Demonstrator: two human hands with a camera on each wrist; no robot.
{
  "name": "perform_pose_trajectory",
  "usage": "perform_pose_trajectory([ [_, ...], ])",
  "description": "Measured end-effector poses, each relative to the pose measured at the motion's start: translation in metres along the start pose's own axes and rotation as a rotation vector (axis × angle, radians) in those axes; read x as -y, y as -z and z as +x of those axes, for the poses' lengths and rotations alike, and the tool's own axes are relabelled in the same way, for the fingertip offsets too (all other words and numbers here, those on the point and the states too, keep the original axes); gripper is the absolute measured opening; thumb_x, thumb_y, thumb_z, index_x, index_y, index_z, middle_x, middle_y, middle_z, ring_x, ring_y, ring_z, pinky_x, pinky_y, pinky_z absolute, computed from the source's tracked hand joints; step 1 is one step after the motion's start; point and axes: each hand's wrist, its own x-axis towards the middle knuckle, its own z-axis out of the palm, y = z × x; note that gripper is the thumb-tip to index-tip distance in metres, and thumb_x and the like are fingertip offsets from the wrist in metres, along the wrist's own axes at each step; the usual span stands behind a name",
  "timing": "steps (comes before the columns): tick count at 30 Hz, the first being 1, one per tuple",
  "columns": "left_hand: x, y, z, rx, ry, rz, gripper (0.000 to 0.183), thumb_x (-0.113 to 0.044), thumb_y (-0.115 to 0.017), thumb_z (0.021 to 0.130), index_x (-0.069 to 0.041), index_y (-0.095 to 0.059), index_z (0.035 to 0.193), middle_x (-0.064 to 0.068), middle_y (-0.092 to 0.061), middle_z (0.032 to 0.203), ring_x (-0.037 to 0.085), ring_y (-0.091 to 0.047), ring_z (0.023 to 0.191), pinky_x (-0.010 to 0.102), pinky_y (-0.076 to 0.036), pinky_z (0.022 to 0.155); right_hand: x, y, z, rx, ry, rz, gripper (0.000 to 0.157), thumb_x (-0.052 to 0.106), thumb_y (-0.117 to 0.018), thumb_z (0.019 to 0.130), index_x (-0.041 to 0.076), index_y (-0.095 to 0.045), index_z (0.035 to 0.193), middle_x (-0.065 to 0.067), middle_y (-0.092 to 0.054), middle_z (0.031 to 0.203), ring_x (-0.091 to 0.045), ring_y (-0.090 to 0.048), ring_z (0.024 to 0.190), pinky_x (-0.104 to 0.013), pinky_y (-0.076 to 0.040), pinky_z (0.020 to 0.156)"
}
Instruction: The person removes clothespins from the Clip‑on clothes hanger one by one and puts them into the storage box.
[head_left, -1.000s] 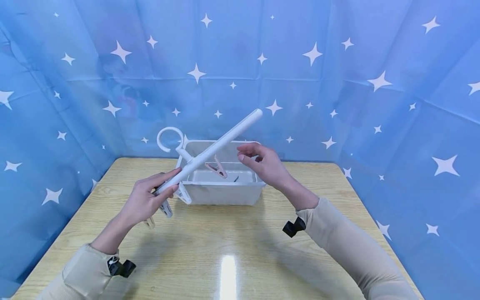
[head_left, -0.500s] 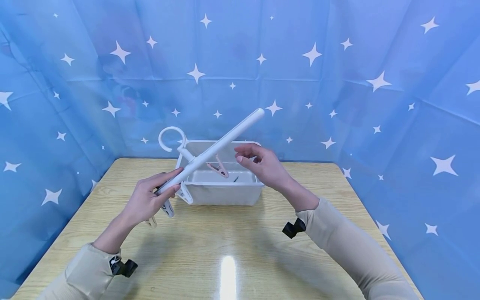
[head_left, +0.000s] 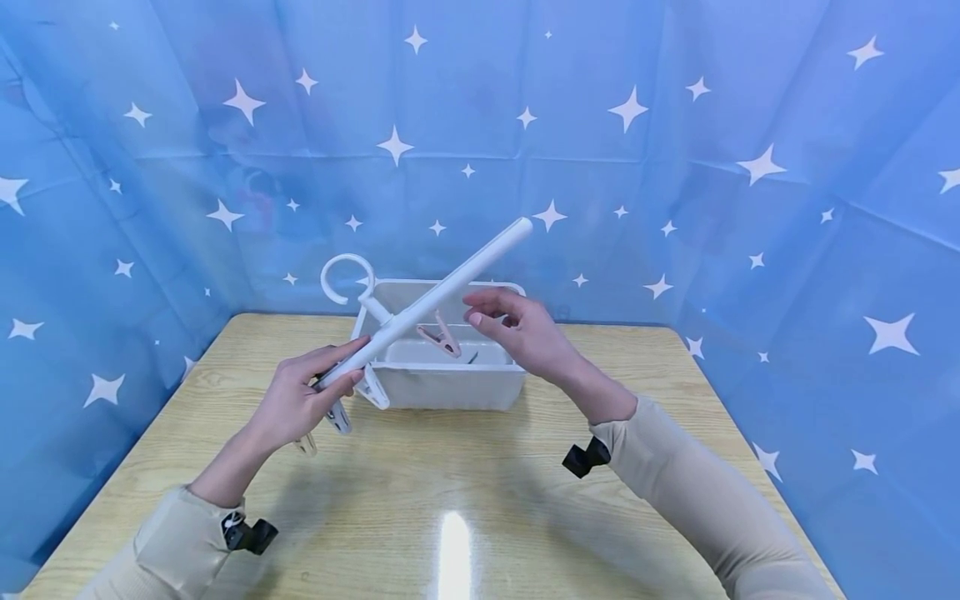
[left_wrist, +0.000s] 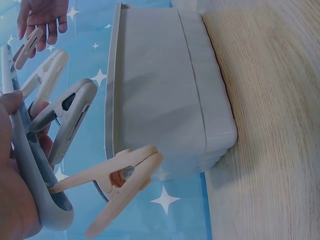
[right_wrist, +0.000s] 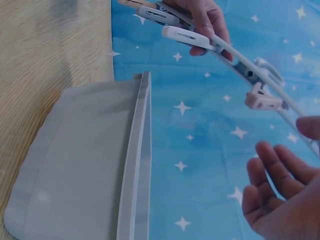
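Observation:
My left hand grips the lower end of a white clip hanger, which slants up to the right with its hook on the left. Several clips hang from the bar: a peach clip, a grey clip and a white clip close to that hand, and a pink clip farther along. My right hand is loosely bent beside the pink clip, thumb and fingers parted. In the right wrist view a gap shows between its fingers and the hanger, and it holds nothing.
Behind and below the hanger, a light grey bin stands at the back of the wooden table. A small dark green thing lies inside it. A blue curtain with white stars surrounds the table.
The hanger and my left hand have shifted slightly to the right. My right hand has drifted a little left, closer to the pink clip.

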Motion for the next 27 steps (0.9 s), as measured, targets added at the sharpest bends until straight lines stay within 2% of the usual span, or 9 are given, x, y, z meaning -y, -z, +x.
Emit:
perform_pose_trajectory([
  [5,-0.0003,0.0002,-0.0011,-0.002,0.003,-0.003,0.05,-0.003,-0.07,0.092,-0.018,-0.061,0.139,0.0,-0.07,0.093,0.002,-0.062,0.068,0.023,-0.049,0.052,0.0009,-0.0016,-0.0005,0.028,0.013,0.009,0.033,0.03,-0.057,0.102,0.019,-0.063,0.132,-0.002,-0.069,0.122,-0.017,-0.064,0.109,-0.038,-0.049,0.088],
  [14,0.001,0.0001,0.0003,-0.006,0.002,0.011,0.05,-0.004,-0.07,0.092,-0.019,-0.062,0.138,0.002,-0.072,0.099,0.002,-0.062,0.067,0.022,-0.049,0.052,-0.0006,-0.0026,0.0015,0.067,0.044,0.01,0.032,0.027,-0.053,0.104,0.015,-0.062,0.132,-0.006,-0.071,0.12,-0.018,-0.064,0.113,-0.039,-0.049,0.091],
  [21,0.0028,-0.0001,0.002,0.007,-0.012,0.007,0.048,-0.007,-0.07,0.093,-0.019,-0.061,0.139,0.001,-0.07,0.091,0.003,-0.061,0.066,0.022,-0.049,0.051,0.0004,-0.0025,0.0013,0.083,0.041,0.01,0.031,0.027,-0.053,0.104,0.017,-0.063,0.132,-0.006,-0.071,0.119,-0.017,-0.063,0.112,-0.039,-0.048,0.09],
  [27,0.0019,-0.0002,0.0034,0.015,-0.006,0.007,0.049,-0.006,-0.069,0.093,-0.019,-0.061,0.139,0.0,-0.07,0.091,0.003,-0.062,0.066,0.024,-0.049,0.051,0.0007,-0.003,0.0019,0.095,0.038,0.01,0.032,0.029,-0.052,0.104,0.017,-0.063,0.132,-0.004,-0.071,0.119,-0.02,-0.062,0.113,-0.039,-0.047,0.089],
])
